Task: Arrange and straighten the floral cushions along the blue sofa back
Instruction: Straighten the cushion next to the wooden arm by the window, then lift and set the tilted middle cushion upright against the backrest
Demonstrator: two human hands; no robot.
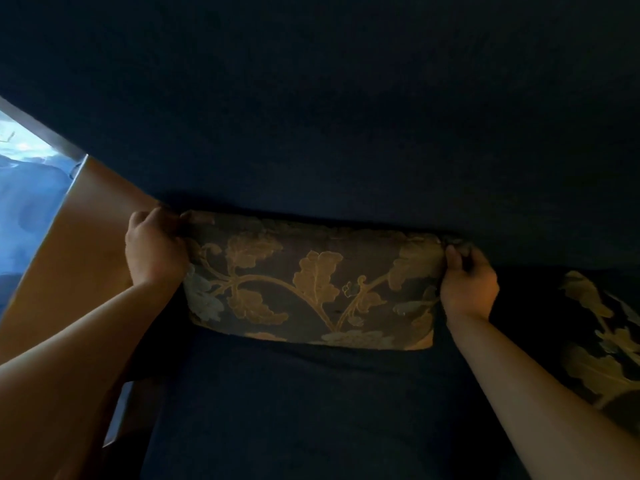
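A dark floral cushion (311,282) with gold leaf patterns stands against the blue sofa back (346,133), resting on the seat (311,410). My left hand (154,247) grips its upper left corner and my right hand (467,282) grips its upper right corner. A second floral cushion (602,341) lies at the right edge, partly cut off by the frame and behind my right forearm.
A tan wooden sofa arm or panel (79,244) stands at the left, touching my left hand's side. Beyond it a bright window or lit area (24,174) shows. The scene is dim.
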